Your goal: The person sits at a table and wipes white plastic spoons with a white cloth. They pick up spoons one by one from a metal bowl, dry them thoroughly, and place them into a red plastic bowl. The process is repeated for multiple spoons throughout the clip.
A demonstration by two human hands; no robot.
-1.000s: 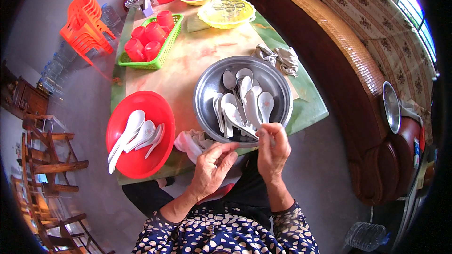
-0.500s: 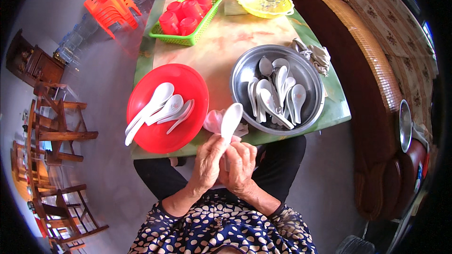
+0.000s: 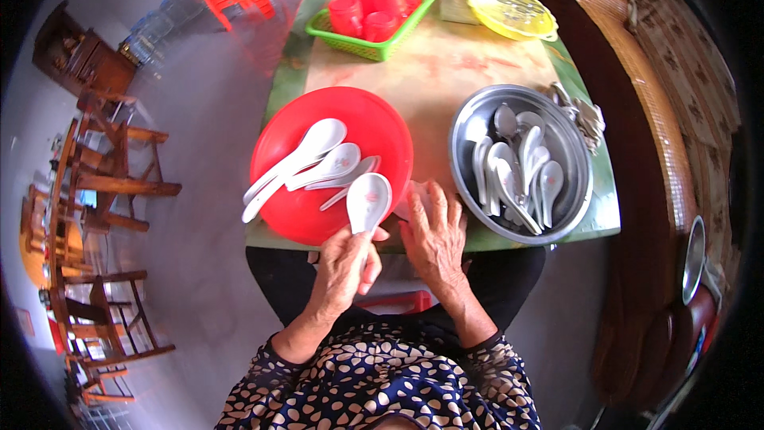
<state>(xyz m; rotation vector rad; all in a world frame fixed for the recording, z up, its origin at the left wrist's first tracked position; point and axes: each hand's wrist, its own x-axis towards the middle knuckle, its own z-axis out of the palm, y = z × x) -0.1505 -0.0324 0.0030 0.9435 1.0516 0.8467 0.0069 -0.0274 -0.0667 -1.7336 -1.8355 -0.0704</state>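
My left hand point(image 3: 344, 267) is closed round the handle of a white soup spoon point(image 3: 369, 199). The spoon's bowl is over the near right rim of a red basin point(image 3: 374, 127). Inside that basin lie several white soup spoons point(image 3: 338, 161), some handles reaching past its left rim. My right hand point(image 3: 436, 232) is spread on the table's near edge, partly covering a pinkish, see-through thing point(image 3: 404, 209) whose kind I cannot make out. To its right, a steel basin point(image 3: 465, 171) holds several white spoons point(image 3: 551, 183) and a metal spoon point(image 3: 505, 120).
Farther back on the table point(image 3: 414, 72) stand a green basket point(image 3: 384, 49) of red cups point(image 3: 346, 16) and a yellow strainer basket point(image 3: 517, 12). A crumpled grey cloth point(image 3: 589, 123) lies beside the steel basin. Wooden chairs point(image 3: 119, 183) are at left, a sofa point(image 3: 637, 191) at right.
My hands have parted. The left has carried the spoon to the red basin's rim; the right has let go and come down onto the pinkish thing. The view has shifted, too.
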